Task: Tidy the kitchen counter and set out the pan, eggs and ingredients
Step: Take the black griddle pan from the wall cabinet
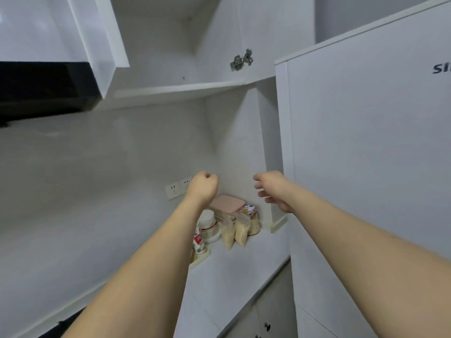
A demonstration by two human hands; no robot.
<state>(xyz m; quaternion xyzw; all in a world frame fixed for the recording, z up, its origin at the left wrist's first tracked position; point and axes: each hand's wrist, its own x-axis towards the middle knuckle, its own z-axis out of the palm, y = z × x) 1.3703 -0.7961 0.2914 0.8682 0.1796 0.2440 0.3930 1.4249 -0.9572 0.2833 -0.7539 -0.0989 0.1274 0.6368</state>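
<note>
Jars sit in the counter corner, below both hands. Right hand nearer, fingers loosely spread, empty; left hand fisted, empty.

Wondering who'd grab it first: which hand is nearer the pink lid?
Left, as far as one view shows. The left hand, fist curled, is just above-left of the pink lid; the right hand hangs farther off, upper right.

A glossy white cabinet door is seen, with a shiny metal hinge; the bench is matt white, the bags clear plastic.
</note>
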